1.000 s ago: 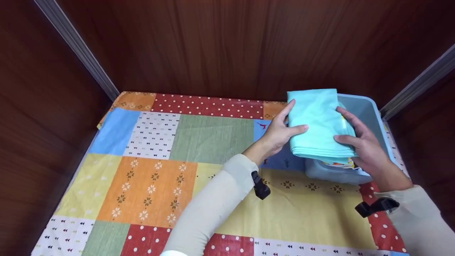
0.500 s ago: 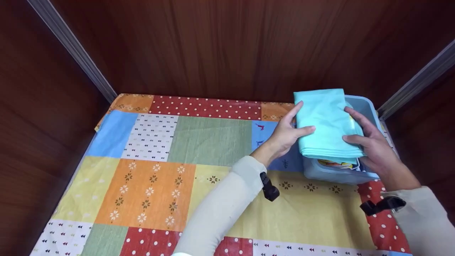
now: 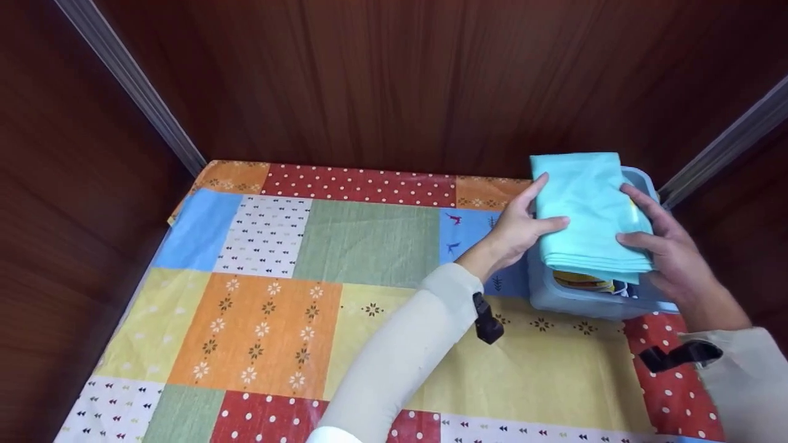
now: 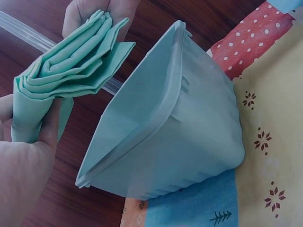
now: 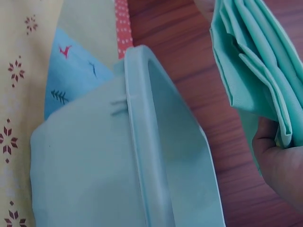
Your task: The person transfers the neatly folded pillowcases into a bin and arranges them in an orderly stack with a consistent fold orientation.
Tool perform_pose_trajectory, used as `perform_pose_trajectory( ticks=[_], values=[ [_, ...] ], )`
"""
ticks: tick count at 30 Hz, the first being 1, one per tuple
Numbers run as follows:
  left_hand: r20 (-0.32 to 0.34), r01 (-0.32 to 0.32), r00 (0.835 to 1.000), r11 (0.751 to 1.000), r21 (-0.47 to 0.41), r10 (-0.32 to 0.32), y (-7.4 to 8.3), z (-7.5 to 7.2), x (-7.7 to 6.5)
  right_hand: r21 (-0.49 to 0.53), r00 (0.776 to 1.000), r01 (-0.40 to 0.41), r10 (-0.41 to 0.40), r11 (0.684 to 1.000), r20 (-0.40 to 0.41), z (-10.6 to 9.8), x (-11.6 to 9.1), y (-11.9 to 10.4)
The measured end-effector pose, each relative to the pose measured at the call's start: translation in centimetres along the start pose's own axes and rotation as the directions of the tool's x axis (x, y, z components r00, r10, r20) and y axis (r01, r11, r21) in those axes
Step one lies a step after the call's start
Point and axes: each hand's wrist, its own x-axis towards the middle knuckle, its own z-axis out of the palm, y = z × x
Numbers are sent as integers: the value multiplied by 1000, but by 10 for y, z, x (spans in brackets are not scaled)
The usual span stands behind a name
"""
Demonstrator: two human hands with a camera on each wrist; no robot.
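A folded turquoise cloth (image 3: 582,212), several layers thick, hangs over the light blue plastic bin (image 3: 569,303) in the head view. My left hand (image 3: 518,229) grips its left side, thumb on top. On the opposite side my right hand (image 3: 668,249) pinches it, thumb also on the upper face, near a small yellow mark. The left wrist view shows the layered end of the cloth (image 4: 71,71) above the rim of the bin (image 4: 203,118). In the right wrist view, the fold edges (image 5: 260,61) are apart from the bin's rim (image 5: 142,123).
Patterned yellow and dark blue-and-white items (image 3: 585,281) lie inside the bin, partly hidden beneath the cloth. The bin stands at the back right of a patchwork tablecloth (image 3: 258,332). Dark wood panels (image 3: 369,80) rise behind and at both sides.
Both hands have carried the folded cloth to the right, further over the bin. More of the bin's front left contents now shows below it. The grip of both hands stays the same.
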Motion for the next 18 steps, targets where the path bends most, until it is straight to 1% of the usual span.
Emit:
perform_pose_trajectory(
  ticks=[5,11,13,18],
  values=[
    [-10,4,1000,999,33,-4,-1,7,5,-3,1000,11,-11,1000,15,-7,-1,-6],
    [-12,14,1000,998,60,-14,-1,14,8,-13,1000,16,-16,1000,2,-12,-5,-11],
    [-5,30,1000,998,64,-30,0,16,8,-14,1000,20,-20,1000,-3,-13,-6,-12],
    [3,66,998,993,93,-67,-1,17,9,-62,999,19,-21,998,-37,-16,-6,-13]
  ],
)
